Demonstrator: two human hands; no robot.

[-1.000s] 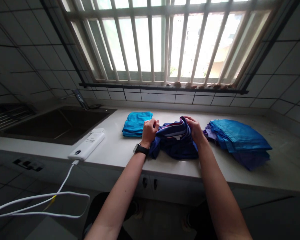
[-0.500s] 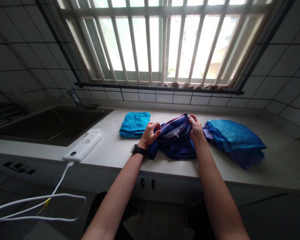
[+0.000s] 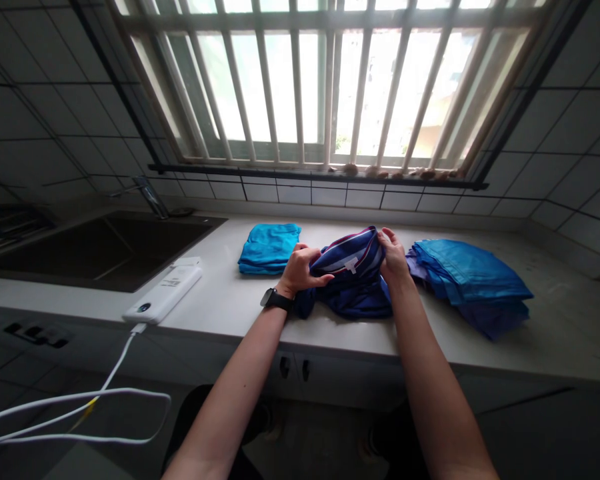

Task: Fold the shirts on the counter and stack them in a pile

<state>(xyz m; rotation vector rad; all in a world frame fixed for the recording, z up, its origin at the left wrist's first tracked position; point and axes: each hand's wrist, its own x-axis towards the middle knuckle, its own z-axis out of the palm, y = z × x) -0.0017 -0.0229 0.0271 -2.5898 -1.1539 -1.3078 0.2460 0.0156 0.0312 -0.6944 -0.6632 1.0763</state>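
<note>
Gripping the striped garment [image 3: 350,270] on the bench [image 3: 220,300] right of the folded teal cloth [image 3: 270,248], both hands (left hand [image 3: 300,270], right hand [image 3: 393,257]) with fingers closed on it, should probably align its edges evenly.

Home kitchen, shown by a dark sink [image 3: 100,250] with a tap [image 3: 147,193] set into a pale countertop [image 3: 230,303], glazed tiled walls [image 3: 55,133], cupboard doors [image 3: 330,373] below and a barred window [image 3: 310,80] above. Folded blue cloths [image 3: 270,248] lying on the counter.
</note>
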